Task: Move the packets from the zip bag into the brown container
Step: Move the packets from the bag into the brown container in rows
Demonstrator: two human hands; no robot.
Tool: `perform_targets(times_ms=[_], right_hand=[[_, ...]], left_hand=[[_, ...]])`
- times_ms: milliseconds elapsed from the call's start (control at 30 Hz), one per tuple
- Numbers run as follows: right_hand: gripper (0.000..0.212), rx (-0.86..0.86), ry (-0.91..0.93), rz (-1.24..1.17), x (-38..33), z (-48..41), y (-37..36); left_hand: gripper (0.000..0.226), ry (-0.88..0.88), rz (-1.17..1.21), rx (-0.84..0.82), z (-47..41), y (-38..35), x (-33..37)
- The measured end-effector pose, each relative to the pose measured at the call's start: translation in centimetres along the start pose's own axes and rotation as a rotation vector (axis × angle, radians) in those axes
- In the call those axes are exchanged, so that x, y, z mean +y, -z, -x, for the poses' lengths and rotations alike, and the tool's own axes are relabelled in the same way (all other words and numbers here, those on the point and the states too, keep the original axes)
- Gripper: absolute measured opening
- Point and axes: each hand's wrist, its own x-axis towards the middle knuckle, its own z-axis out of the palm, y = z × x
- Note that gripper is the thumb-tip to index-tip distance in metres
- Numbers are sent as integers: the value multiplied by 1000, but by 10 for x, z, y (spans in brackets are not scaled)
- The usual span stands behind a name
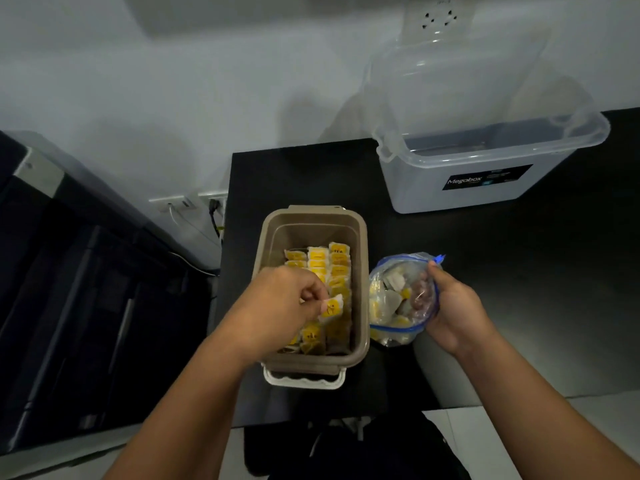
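Observation:
The brown container (360, 237) stands open on the black table, holding rows of yellow-and-white tea packets (337, 268). Over its near half my left hand (280, 303) pinches one tea packet (331, 308) between thumb and fingers. To the right of the container, the clear zip bag (398, 299) with a blue seal stands open with more packets inside. My right hand (453, 306) grips the bag's right side and rim.
A large clear Megabox bin (485, 168) with its lid raised sits at the back right of the black table (519, 271). A dark cabinet (69, 289) stands left. Wall sockets with cables (194, 206) lie behind. A black chair (346, 452) sits below.

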Motion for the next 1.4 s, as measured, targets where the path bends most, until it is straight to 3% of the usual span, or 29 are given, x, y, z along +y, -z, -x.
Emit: perform_targets(times_ms=[333,467,567,733,1000,1167,1300,1400], right_hand=[[42,96,39,-64,12,4,0],[42,100,45,-79,15,6,-1],[40,110,48,-73,14,8,-3],[42,84,33,-52,10,11,0],[36,49,5,-34,6,11,1],[37,12,-17,-28,6,6,6],[36,-23,-32,-2,4,4,12],[36,-59,-36,37,2,2,15]], left_hand=[[13,-60,-370,-358,-39,-35,-7],[5,-86,-471,-340,-47,-42,-8],[12,-86,-334,-309,-46,-36,-9],[13,-37,-126,-412,-44,-31,-6],[1,-3,-424,-465,-52,-39,-7],[28,-1,-544,-449,-51,-47,-2],[32,29,-555,-398,-49,-51,-1],[21,40,-441,-354,-47,-42,-2]])
